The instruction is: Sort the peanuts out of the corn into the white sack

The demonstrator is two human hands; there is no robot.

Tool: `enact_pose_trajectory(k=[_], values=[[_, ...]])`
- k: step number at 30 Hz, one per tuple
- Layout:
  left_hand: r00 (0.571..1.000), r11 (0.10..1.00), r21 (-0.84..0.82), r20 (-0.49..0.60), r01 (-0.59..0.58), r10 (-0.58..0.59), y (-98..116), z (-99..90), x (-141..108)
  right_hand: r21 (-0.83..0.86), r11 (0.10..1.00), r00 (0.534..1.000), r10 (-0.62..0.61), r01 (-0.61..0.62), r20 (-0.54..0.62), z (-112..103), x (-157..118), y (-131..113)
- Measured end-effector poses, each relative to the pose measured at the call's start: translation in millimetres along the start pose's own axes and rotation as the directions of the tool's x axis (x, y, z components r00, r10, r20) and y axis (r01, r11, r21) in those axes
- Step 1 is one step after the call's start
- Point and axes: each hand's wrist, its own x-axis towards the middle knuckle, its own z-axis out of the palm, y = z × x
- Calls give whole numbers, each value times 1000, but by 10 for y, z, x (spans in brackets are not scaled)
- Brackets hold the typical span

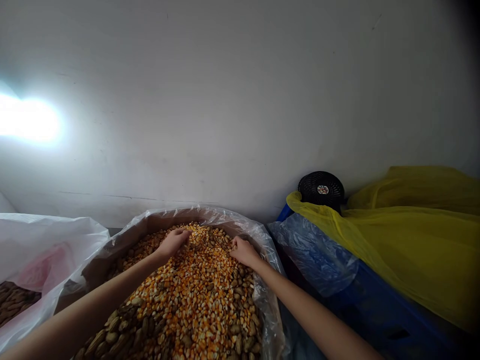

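Corn kernels point(204, 280) mixed with unshelled peanuts point(116, 332) fill a wide container lined with a clear plastic bag point(268, 280). My left hand point(175, 243) is over the far left part of the kernels, its fingers curled together at the surface. Near the right side of the heap, my right hand point(244, 251) is closed too, with fingertips down at the kernels beside some peanuts. Whatever either hand grips is hidden by its fingers. The peanuts lie thickest at the near left and along the right side.
On the left stands a white sack point(48, 237) with brown, peanut-like pieces inside. To the right, a blue crate point(378, 300) carries clear plastic and yellow netting point(412, 250). A black fan point(321, 189) sits behind it, against the pale wall point(225, 110).
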Motion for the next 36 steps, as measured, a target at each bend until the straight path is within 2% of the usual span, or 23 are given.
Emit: enact_pose_trajectory(k=[1,2,4,6,7,9,10,12,14,15,16,18,20,23,25,27,28,30,32,33,34,35,36], values=[[996,973,214,11,-90,90,7,-2,-6,93,995,999,17,-19,27,-1,-1,-15],[983,892,414,48,-179,175,14,-2,-13,191,981,998,30,-42,62,-4,-5,-35],[953,655,696,159,-294,259,24,12,-28,386,918,990,36,-88,138,-21,-16,-83],[944,479,818,221,-317,247,22,45,-40,560,818,980,20,-130,199,-56,-21,-130],[945,444,840,227,-312,235,16,62,-42,633,759,974,6,-151,226,-80,-19,-148],[955,478,831,205,-286,214,-1,84,-36,745,638,960,-30,-195,278,-130,-10,-172],[961,543,797,178,-266,209,-9,84,-29,784,580,951,-51,-219,304,-153,-4,-178],[974,741,632,115,-225,197,-20,62,-8,836,478,931,-94,-269,353,-191,9,-179],[990,941,309,68,-137,122,-22,20,14,862,396,911,-126,-316,392,-212,17,-174],[996,993,101,63,-65,59,-21,-3,25,868,365,903,-139,-336,407,-217,19,-170],[997,993,-115,74,15,-7,-19,-25,33,873,339,896,-149,-351,418,-219,20,-167],[990,862,-489,114,133,-88,-16,-60,45,879,302,890,-160,-368,428,-220,17,-165],[985,673,-721,147,167,-87,-11,-81,46,885,285,892,-163,-367,422,-224,9,-168],[981,494,-848,181,192,-71,11,-78,31,894,294,906,-154,-339,395,-239,-5,-182],[980,455,-868,186,197,-69,35,-57,16,896,320,919,-146,-306,366,-249,-13,-192],[981,480,-855,180,194,-75,54,-29,6,892,366,932,-139,-266,335,-252,-17,-200],[981,524,-829,177,194,-83,58,-17,5,885,397,938,-135,-244,319,-249,-18,-201],[980,687,-701,176,188,-89,54,-3,6,857,476,950,-124,-196,287,-234,-19,-196],[987,904,-413,153,110,-51,50,-3,7,806,576,963,-110,-141,247,-207,-21,-183],[992,979,-204,129,22,4,54,-4,4,769,630,970,-103,-109,222,-190,-21,-173],[991,996,30,106,-82,79,63,-1,-1,722,688,976,-97,-76,195,-171,-20,-161],[984,950,261,93,-174,155,77,9,-8,664,747,982,-92,-42,166,-150,-17,-148],[972,856,461,92,-233,214,94,30,-16,593,805,987,-90,-7,134,-127,-10,-136]])
